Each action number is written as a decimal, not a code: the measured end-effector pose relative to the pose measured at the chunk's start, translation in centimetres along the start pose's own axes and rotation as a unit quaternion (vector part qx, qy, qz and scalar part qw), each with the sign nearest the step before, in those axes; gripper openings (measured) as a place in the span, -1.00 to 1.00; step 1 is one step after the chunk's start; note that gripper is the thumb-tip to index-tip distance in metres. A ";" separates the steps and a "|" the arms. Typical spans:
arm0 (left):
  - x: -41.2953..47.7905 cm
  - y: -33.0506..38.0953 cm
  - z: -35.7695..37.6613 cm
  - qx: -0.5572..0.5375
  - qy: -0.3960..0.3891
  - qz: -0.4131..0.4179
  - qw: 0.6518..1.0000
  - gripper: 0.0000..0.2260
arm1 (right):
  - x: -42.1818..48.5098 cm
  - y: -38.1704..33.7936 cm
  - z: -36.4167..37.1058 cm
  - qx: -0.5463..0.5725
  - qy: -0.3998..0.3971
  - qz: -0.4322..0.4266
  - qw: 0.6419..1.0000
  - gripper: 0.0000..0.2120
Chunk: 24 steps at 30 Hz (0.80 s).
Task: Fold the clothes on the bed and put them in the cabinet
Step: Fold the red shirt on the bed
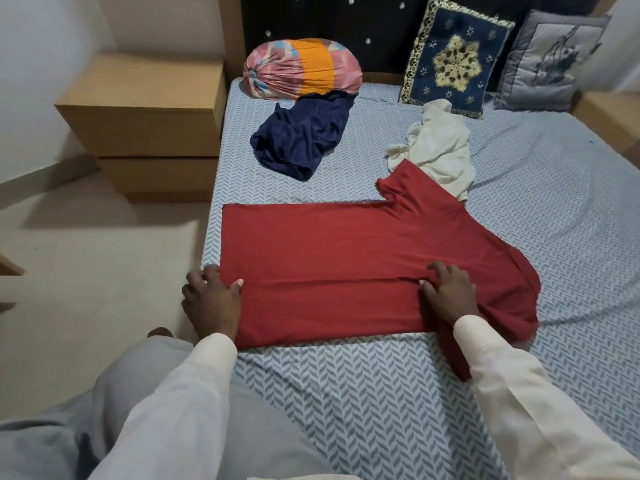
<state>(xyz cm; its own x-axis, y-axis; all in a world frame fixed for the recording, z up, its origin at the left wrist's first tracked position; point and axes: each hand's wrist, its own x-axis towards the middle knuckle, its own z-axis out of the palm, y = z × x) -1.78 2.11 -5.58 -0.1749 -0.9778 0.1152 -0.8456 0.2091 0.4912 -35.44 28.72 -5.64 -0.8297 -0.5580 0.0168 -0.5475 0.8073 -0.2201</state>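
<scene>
First fold, I judge -- left hand pinches the hem of the red shirt; right hand bunches cloth in curled fingers by the sleeve; next, probably, carry both across evenly.

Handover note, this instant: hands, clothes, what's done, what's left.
Left hand grips the hem end of the red shirt. Right hand pinches it near the sleeve end.
The shirt lies spread across the bed. A crease runs between the hands, so the first fold looks just begun.
Navy garment and white garment lie crumpled nearer the pillows, untouched.
Done: red laid out.
Left: finish folding red, fold the other two, stow all three.
</scene>
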 end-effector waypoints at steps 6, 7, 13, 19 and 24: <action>-6.3 5.8 3.5 0.002 -0.181 0.409 0.895 -0.48 | -6.1 3.4 -2.1 -0.122 -0.084 0.005 0.989 -0.31; -7.9 6.5 4.2 0.032 -0.231 0.453 0.861 -0.42 | -6.9 3.7 -2.0 -0.127 -0.121 0.014 0.984 -0.31; -12.3 8.5 5.7 0.216 -0.373 0.479 0.765 -0.18 | -4.2 3.8 -3.9 -0.062 -0.165 0.025 0.984 -0.70; -12.1 7.9 6.1 0.222 -0.353 0.484 0.769 -0.27 | 8.8 5.2 -12.3 0.476 0.144 0.195 0.845 -0.71; -12.0 7.0 6.7 0.192 -0.317 0.487 0.791 -0.32 | 8.4 10.9 -12.6 0.271 0.066 0.230 0.932 -0.57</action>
<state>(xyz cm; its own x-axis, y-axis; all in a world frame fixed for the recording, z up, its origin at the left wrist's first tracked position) -8.98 15.20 -9.33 -0.9523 -0.1898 -0.2390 -0.2237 0.9668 0.1237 -49.80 35.28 4.40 -0.9888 -0.1197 -0.0894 -0.0244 0.7197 -0.6938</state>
